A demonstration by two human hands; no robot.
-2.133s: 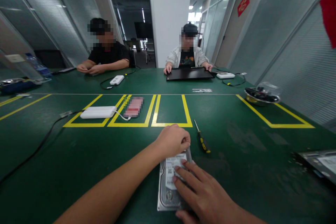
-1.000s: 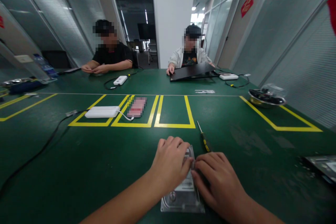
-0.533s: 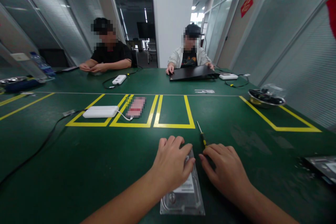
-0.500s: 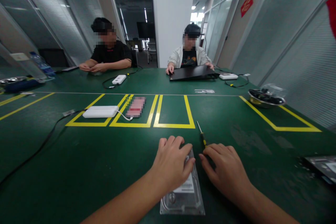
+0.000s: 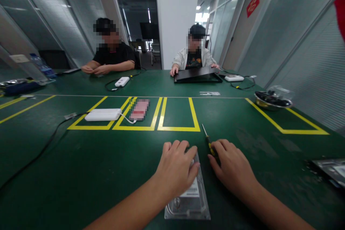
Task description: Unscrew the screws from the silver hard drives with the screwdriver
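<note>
The right grip has thumb and fingers apart about the screwdriver, the fingers hiding part of its handle; whether they touch it I cannot tell. Just left of it, the left grip lies over the far part of the hard drive, covering much of the label; its clamping is hidden. The drive rests on the tabletop. Well right of both, a metal unit is cut off; beyond, the bowl's dark contents are unclear.
</note>
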